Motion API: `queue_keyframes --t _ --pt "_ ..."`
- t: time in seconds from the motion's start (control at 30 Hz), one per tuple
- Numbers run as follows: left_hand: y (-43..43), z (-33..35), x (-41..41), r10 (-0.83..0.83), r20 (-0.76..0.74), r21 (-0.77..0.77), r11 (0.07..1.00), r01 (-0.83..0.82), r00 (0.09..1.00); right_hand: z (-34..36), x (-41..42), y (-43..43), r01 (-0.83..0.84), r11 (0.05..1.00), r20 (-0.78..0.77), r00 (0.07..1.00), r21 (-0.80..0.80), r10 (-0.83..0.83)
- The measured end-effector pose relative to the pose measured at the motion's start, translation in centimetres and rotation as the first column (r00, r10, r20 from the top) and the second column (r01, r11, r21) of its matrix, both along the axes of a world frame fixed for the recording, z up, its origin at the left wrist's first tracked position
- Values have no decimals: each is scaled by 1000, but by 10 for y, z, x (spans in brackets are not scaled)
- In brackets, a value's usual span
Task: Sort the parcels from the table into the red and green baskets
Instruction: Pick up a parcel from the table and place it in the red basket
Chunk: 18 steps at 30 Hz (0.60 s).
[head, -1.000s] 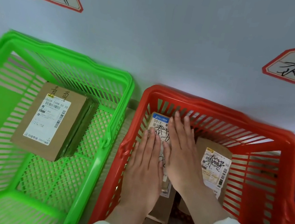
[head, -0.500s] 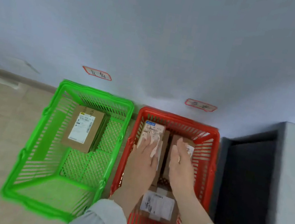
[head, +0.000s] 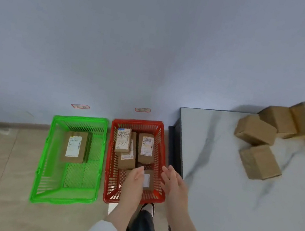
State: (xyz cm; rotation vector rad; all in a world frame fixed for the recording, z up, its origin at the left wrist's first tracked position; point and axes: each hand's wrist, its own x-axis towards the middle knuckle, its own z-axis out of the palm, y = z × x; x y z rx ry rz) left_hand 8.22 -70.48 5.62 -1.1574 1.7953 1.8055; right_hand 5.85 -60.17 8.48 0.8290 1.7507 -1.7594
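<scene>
Parcels, brown card, four, in red basket on floor beside bench; white labels face up.
Far-left parcel: blue strip at head of label, "8772" handwritten below; print too small to read.
Nearest parcel: partly hidden behind left hand.
Green basket, just left of red basket: one parcel, white label with yellow tab at top, text unreadable.
Wall tags, red-edged, one above each basket; writing blurred.
Bench parcels, several, heaped at far right of marble top, plain faces showing.
Left hand: empty, over near end of red basket, fingers straight and close together.
Right hand: empty, over red basket's right rim, fingers loosely spread.
Change: half a second ago both hands lay flat on the parcels in the red basket; now they are lifted clear and drawn back to its near end. View is higher and wider; bench top and its heap have come into sight.
</scene>
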Motion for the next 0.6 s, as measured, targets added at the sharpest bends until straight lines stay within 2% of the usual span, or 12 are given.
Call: queue_keyframes --t 0.23,0.4,0.6 --pt "78 53 27 -118 -72 91 988 124 990 62 51 76 314 948 -49 947 -50 -316" --pt "154 98 25 -198 -187 102 970 219 962 101 74 159 457 886 -123 877 -80 -464" --pt "279 125 24 -288 -240 108 941 320 927 126 83 285 544 828 -169 811 -134 -560"
